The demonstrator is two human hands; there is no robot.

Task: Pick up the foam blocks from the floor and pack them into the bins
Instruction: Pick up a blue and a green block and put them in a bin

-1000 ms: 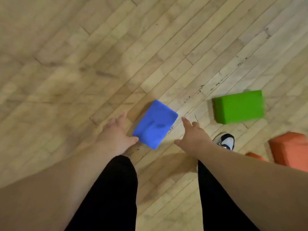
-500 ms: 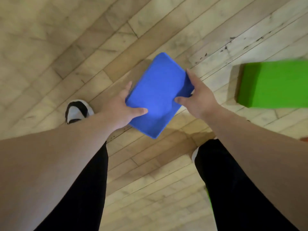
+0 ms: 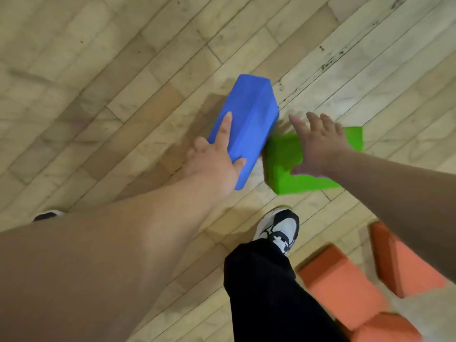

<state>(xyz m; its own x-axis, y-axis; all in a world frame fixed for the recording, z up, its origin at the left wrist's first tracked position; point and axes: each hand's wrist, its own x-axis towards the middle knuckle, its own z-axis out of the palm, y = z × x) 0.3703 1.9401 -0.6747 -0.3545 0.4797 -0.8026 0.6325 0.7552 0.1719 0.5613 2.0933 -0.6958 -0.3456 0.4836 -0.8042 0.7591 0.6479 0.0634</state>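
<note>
1. Blue foam block [image 3: 249, 114] stood tilted on end, seemingly clear of the wooden floor [image 3: 123, 70]. The left hand [image 3: 214, 164] gripped it, thumb on its near edge, forefinger straight along one face.
2. The right hand [image 3: 318, 144] was spread wide, palm down, holding nothing, directly over the green foam block [image 3: 281, 159]. Blur hid whether they touched.
3. That green block lay on the floor just beside the blue one, its long axis crosswise to the right hand's fingers. The right hand was nearer and free.
4. Orange blocks [image 3: 338, 280] lay near the feet; no bin showed.
</note>
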